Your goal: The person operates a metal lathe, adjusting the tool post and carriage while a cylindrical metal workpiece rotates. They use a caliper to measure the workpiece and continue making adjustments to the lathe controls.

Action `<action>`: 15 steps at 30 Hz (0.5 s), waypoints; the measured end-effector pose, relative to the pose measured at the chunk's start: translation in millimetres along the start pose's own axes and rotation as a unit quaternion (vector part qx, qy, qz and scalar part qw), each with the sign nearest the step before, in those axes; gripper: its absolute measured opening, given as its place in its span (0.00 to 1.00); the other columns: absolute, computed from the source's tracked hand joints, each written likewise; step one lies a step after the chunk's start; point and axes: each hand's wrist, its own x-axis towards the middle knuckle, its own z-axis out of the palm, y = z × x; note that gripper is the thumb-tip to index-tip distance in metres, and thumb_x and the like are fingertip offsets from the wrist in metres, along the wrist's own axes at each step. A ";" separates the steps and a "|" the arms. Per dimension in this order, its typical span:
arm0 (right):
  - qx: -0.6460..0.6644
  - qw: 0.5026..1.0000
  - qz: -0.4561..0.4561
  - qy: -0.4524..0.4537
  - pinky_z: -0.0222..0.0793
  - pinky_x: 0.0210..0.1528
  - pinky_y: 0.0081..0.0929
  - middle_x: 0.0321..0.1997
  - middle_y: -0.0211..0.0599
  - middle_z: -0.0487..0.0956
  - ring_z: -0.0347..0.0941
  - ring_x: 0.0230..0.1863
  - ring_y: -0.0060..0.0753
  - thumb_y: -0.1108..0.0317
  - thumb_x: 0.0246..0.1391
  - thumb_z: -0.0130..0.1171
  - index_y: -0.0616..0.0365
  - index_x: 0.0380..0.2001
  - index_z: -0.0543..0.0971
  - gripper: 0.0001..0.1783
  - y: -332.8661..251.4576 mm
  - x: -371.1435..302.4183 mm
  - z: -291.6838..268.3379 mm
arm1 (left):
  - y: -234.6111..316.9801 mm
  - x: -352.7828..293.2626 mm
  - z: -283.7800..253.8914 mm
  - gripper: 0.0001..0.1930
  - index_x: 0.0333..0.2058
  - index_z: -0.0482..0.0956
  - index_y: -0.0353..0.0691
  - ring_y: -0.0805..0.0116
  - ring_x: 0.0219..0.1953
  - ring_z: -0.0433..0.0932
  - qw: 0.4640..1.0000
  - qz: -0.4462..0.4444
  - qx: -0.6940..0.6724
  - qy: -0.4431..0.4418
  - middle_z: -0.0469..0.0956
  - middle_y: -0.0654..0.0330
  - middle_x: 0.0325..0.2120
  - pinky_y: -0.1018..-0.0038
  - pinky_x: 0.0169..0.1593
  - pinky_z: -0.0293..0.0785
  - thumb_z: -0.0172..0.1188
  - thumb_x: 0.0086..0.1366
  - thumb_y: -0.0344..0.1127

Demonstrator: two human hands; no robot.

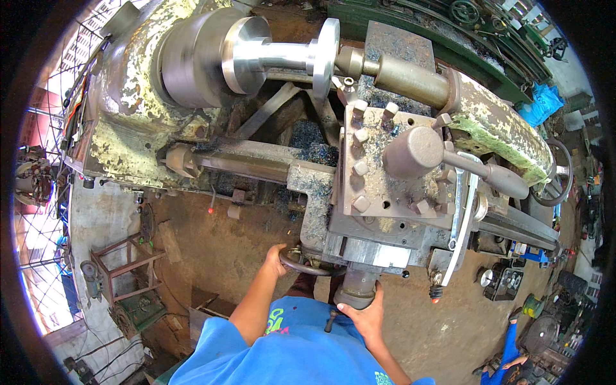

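My left hand (276, 260) is closed on the rim of a round carriage handwheel (307, 268) on a metal lathe. My right hand (367, 316) is wrapped round the cylindrical cross-slide dial (357, 289) at the front; its fingertips are hidden behind. A small crank handle (330, 321) sticks out from there toward my blue shirt. Above, a shiny flanged metal workpiece (285, 56) runs between the chuck (196, 61), blurred by turning, and the tailstock centre (351, 62). On the square tool post (369, 160), a cutting tool (346, 90) stands close to the right flange.
A wrench (457, 212) and a white-handled lever lie at the carriage's right side. Metal chips cover the tool post and bed. The tailstock (500, 122) is on the right. A person in blue (510, 346) is low at the far right. A metal stand (131, 269) is at left.
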 end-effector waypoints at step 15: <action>0.004 1.000 0.006 0.006 0.69 0.56 0.39 0.52 0.58 0.75 0.74 0.53 0.50 0.57 0.29 0.79 0.69 0.63 0.57 0.60 -7.0 1.2 2.3 | -11.5 -37.7 6.7 0.12 0.37 0.71 0.37 0.72 0.11 0.58 0.992 0.122 0.012 0.018 0.69 0.61 0.18 0.74 0.13 0.50 0.56 0.55 0.34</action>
